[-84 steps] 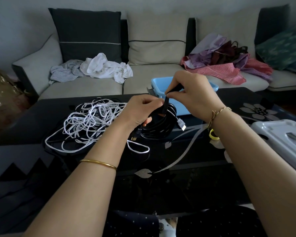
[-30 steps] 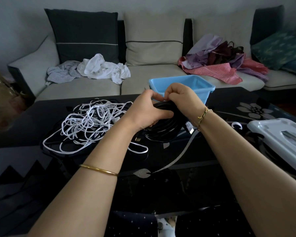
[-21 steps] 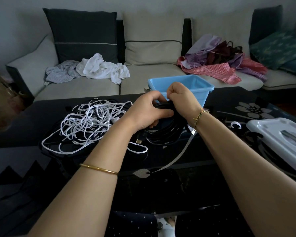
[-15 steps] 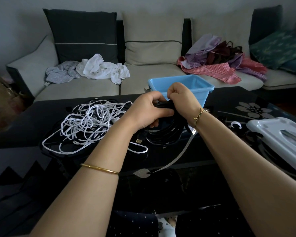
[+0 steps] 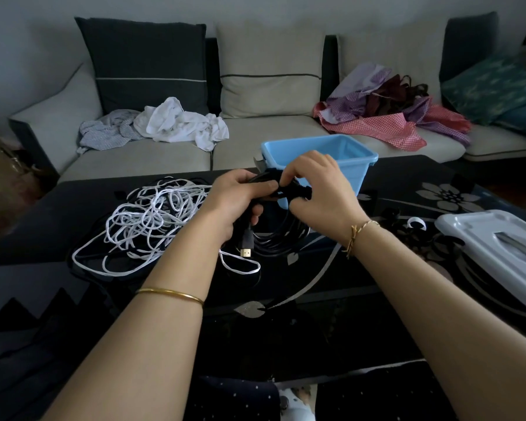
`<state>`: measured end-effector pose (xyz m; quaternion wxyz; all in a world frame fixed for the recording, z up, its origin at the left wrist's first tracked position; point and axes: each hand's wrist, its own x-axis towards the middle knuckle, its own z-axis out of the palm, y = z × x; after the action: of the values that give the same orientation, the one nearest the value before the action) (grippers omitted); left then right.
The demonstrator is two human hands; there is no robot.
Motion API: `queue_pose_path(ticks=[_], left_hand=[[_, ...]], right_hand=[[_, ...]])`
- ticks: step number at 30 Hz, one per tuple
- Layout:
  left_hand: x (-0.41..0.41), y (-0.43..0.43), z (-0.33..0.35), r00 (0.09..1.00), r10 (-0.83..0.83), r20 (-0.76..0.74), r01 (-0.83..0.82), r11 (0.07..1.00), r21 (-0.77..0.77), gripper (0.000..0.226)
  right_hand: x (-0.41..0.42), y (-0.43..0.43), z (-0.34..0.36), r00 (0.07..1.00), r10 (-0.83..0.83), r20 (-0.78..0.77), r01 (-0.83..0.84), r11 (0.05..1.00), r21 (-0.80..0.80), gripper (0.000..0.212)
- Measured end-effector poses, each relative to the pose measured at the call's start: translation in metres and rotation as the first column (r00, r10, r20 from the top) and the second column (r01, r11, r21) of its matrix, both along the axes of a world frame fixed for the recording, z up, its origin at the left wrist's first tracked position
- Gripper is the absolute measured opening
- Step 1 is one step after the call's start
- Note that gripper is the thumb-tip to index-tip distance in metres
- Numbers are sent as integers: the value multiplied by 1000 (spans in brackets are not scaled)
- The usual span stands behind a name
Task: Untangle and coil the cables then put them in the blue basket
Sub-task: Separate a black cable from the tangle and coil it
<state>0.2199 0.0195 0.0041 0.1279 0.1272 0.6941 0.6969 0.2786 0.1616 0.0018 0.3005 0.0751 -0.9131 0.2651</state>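
Note:
A coiled black cable hangs over the dark table, held at its top by both hands. My left hand grips the bundle, and a gold-tipped plug dangles below it. My right hand pinches a black strap wrapped round the top of the coil. A tangled white cable lies in a loose heap on the table to the left. The blue basket stands just behind my hands at the table's far edge; nothing shows inside it.
A light grey plastic lid or tray lies at the table's right edge. Behind the table is a sofa with white and grey clothes at the left and red and purple clothes at the right.
My right hand has shifted to the right along the top of the coil, onto the strap. The plug now hangs in plain view below my left hand.

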Motion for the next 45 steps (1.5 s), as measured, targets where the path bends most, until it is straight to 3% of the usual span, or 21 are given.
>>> queue_pose_path(ticks=[7, 12, 16, 25, 30, 35, 40, 45], left_hand=[[1, -1, 2, 997, -12, 81, 6, 997, 72, 11], [4, 0, -3, 999, -36, 20, 34, 996, 86, 6], [4, 0, -5, 998, -55, -25, 57, 997, 55, 6], [3, -1, -6, 981, -172, -93, 169, 985, -32, 6], [2, -4, -6, 970, -220, -100, 221, 975, 3, 6], [-1, -3, -12, 959, -259, -118, 257, 966, -31, 6], [-1, 8, -24, 972, -233, -18, 233, 973, -7, 6], [-8, 17, -48, 942, -247, 228, 251, 968, 14, 3]], right_hand=[[-7, 1, -5, 982, 14, -188, 24, 980, 198, 10], [-8, -1, -6, 942, 14, -334, 105, 936, 335, 23], [-9, 0, -5, 932, -23, -362, 146, 938, 315, 25], [-6, 1, -3, 962, -113, -248, 162, 969, 186, 13], [-9, 0, -3, 984, -51, -170, 55, 998, 22, 11], [-8, 4, -6, 996, 84, -1, -77, 908, -412, 30], [-16, 11, -11, 979, 75, 189, 20, 890, -456, 15], [-10, 32, -17, 908, 125, 400, 231, 648, -726, 38]])
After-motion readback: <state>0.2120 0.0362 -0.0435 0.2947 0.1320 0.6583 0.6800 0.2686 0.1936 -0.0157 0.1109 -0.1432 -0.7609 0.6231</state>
